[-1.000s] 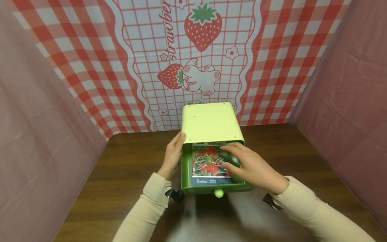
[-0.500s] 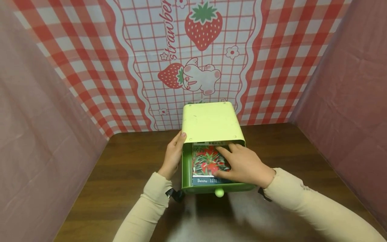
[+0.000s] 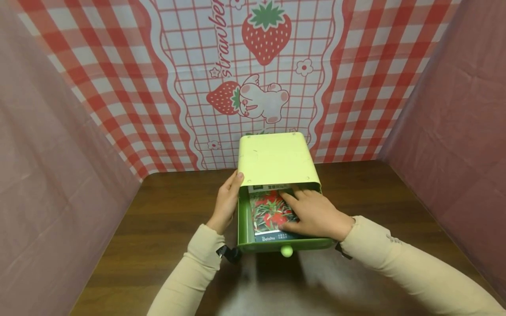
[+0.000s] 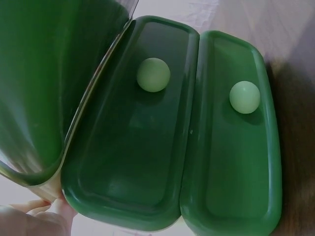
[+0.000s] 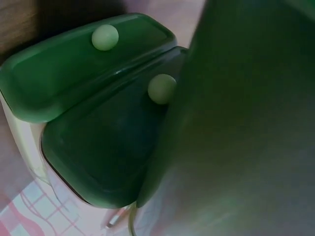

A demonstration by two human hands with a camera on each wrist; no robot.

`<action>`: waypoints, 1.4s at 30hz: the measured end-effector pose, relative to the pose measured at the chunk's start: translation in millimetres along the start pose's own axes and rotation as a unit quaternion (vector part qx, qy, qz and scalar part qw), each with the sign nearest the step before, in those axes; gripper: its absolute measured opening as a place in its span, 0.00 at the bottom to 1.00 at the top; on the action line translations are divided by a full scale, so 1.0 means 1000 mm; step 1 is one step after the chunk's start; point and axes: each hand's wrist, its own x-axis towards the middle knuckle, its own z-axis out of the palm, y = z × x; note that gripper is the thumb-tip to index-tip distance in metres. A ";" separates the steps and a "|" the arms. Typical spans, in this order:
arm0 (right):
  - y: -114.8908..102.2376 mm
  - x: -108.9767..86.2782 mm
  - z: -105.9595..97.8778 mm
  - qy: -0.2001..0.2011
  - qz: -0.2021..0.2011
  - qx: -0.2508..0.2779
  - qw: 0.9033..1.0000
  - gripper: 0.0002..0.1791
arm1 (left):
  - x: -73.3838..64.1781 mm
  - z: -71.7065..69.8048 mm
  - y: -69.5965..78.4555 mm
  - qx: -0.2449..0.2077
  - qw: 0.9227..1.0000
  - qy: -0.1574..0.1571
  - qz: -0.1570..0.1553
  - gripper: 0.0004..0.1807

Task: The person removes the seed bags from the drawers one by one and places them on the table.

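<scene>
A small cabinet [image 3: 278, 158] with a pale yellow-green top has its green upper drawer [image 3: 244, 219] pulled out. In the head view, my left hand [image 3: 226, 202] rests against the cabinet's left side, its thumb on the upper front corner. A flat packet [image 3: 272, 213] printed with red flowers and "Beishu" lies in the drawer, slightly askew. My right hand [image 3: 318, 215] reaches into the drawer's right half, thumb and index finger spread over the packet. Its other fingertips are hidden beneath the cabinet top, and the palm covers what lies under it.
Two more green drawer fronts with round knobs, the middle one [image 4: 133, 128] and the bottom one [image 4: 236, 147], are closed below the pulled-out drawer. The cabinet stands on a brown wooden table [image 3: 170, 210]. A strawberry-print cloth [image 3: 178, 66] hangs right behind it.
My right hand has moved left and deeper into the drawer, covering a dark green rounded thing seen earlier. The packet has turned slightly. My left hand stays in place.
</scene>
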 end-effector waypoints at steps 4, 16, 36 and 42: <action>-0.001 0.002 -0.001 0.004 -0.015 0.022 1.000 0.47 | -0.007 0.000 0.015 0.000 1.000 -0.003 -0.006 0.32; -0.002 0.003 0.005 -0.014 -0.023 0.098 0.995 0.45 | -0.019 0.002 0.033 -0.008 1.000 -0.010 -0.010 0.32; -0.005 -0.001 0.000 -0.015 0.056 0.303 0.951 0.39 | -0.018 0.001 0.031 0.005 1.000 -0.010 -0.009 0.33; -0.003 -0.004 -0.003 -0.016 0.103 0.368 0.924 0.40 | -0.016 0.001 0.028 0.003 1.000 -0.011 -0.006 0.33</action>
